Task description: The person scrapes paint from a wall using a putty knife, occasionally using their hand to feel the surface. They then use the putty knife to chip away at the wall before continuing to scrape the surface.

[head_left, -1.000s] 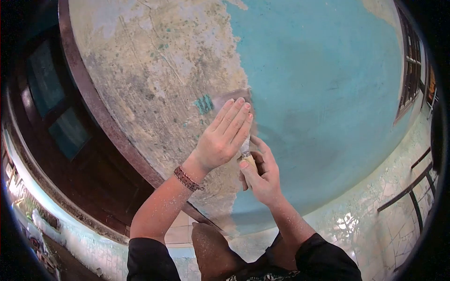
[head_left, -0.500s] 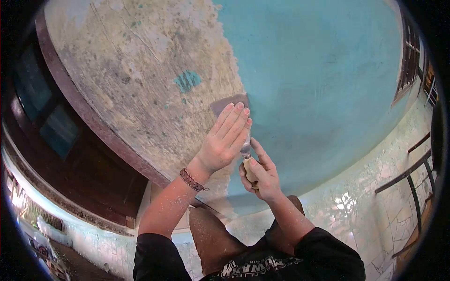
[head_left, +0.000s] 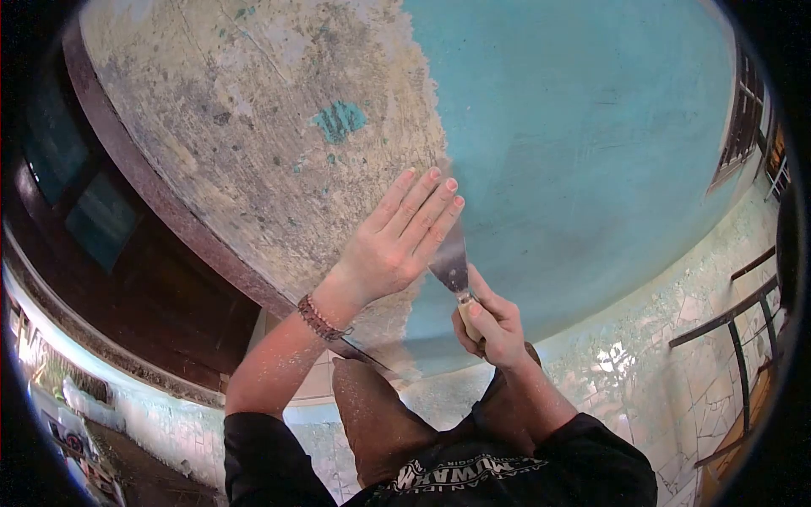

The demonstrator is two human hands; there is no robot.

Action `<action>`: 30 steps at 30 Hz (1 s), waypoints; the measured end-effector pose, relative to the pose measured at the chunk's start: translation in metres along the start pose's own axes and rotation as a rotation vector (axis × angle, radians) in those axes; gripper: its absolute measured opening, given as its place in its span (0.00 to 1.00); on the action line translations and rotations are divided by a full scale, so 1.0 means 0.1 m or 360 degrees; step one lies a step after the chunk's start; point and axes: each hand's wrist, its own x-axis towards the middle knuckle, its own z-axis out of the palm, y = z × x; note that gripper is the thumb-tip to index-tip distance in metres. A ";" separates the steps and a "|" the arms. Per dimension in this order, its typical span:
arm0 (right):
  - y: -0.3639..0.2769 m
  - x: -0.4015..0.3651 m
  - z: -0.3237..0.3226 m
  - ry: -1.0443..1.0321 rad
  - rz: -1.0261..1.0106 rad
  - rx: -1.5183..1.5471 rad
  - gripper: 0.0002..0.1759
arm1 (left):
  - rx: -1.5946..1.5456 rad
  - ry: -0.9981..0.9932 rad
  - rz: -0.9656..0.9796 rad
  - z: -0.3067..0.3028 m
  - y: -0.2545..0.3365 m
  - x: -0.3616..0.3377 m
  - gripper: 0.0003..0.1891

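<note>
1. Broad metal putty knife with a flared blade and pale wooden handle (head_left: 454, 272): I have it upright at the wall, near the paint boundary. Much of the blade is hidden behind the left hand (head_left: 390, 249); its working edge is hard to make out.
2. Left hand: open and flat, fingers extended, over the blade. Contact pressure — cannot tell.
3. Right hand (head_left: 497, 328): closed around the handle, partly covering it.
4. Wall, left portion: rough, mottled beige-grey surface (head_left: 245, 135), streaked and pitted, with a ragged turquoise paint patch (head_left: 340, 122). Right portion: smoother turquoise paint (head_left: 583, 127) — jagged border between.
5. Reddish-brown braided bracelet (head_left: 321, 319) on left wrist; pale specks on forearm.
6. Dark brown paneled door (head_left: 169, 291) and black metal railing (head_left: 728, 319): both cut off by the dark lens border.
</note>
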 end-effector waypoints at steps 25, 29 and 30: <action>-0.08 -0.37 -0.10 -0.0112 0.0059 -0.0241 0.27 | -0.2446 -0.0345 -0.1658 -0.59 0.05 0.06 0.16; -0.08 -0.38 -0.12 -0.0107 0.0073 -0.0231 0.27 | -0.2392 -0.0322 -0.1702 -0.57 0.08 0.03 0.16; -0.07 -0.38 -0.12 -0.0108 0.0070 -0.0205 0.27 | -0.2452 -0.0279 -0.1760 -0.57 0.10 0.03 0.16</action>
